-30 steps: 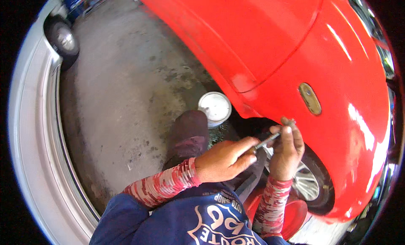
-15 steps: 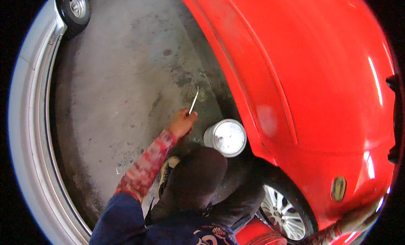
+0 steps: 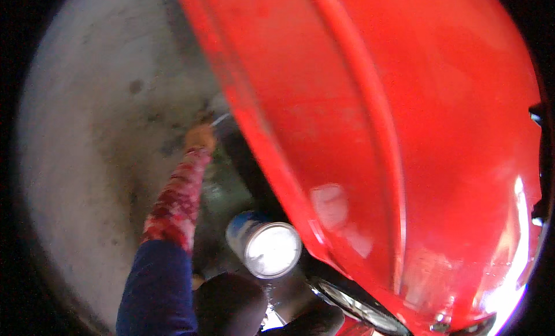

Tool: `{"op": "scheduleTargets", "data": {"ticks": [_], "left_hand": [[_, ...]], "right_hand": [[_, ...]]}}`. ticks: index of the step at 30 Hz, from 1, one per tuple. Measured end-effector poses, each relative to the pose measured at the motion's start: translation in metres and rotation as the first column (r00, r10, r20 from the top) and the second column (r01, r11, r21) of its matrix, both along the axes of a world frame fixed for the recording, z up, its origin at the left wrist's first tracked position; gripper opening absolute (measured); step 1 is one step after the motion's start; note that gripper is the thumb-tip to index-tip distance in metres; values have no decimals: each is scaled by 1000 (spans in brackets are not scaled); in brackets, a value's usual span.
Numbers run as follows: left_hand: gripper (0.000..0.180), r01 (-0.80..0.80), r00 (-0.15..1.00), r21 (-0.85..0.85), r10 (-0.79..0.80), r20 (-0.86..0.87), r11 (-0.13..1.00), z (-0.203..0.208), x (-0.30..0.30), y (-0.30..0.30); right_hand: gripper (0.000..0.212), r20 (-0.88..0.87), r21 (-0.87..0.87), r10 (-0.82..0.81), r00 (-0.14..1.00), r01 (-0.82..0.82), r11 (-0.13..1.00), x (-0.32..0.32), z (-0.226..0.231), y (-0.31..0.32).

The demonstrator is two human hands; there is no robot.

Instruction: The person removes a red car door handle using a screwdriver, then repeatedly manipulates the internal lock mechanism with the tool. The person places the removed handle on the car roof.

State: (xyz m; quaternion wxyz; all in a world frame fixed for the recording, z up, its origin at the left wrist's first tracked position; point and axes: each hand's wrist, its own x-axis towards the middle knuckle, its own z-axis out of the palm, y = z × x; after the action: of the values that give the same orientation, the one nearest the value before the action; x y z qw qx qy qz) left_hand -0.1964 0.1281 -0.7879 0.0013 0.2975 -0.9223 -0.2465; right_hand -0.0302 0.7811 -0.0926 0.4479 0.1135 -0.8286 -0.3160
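My left hand (image 3: 199, 138) is stretched far forward on a red patterned sleeve (image 3: 176, 197), down by the lower edge of the red car body (image 3: 404, 133). Its fingers are closed on a thin metal tool (image 3: 220, 118), whose tip points at the dark gap under the car. The picture is blurred here, so the tool's kind is unclear. My right hand is out of the picture. A round can with a white lid (image 3: 266, 249) stands on the floor beside my forearm, close to the car.
Stained grey concrete floor (image 3: 98, 133) spreads to the left. My dark-trousered knee (image 3: 228, 304) is at the bottom, with a wheel's rim (image 3: 352, 306) under the car's arch to its right. The red panel fills the right half.
My view has swung closer over the car. My left hand has reached further forward with the tool to the car's lower edge. My right hand has left the picture.
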Motion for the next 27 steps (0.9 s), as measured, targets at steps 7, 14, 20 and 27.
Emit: {"op": "scheduleTargets", "data": {"ticks": [7,14,20,27], "left_hand": [[30,-73,978,-40,79,193,997,-42,10,-38],[36,-29,986,509,109,-127,860,59,110,30],[27,45,976,868,163,-143,494,168,226,139],[44,366,929,534,-329,-168,762,180,194,208]], "right_hand": [[47,-35,-416,-161,986,132,900,6,-24,46],[37,2,-424,6,1000,-5,906,-21,-9,-13],[50,-4,-62,90,996,-90,994,-14,-18,-64],[39,-136,-507,186,973,-230,830,-21,-36,-72]]}}
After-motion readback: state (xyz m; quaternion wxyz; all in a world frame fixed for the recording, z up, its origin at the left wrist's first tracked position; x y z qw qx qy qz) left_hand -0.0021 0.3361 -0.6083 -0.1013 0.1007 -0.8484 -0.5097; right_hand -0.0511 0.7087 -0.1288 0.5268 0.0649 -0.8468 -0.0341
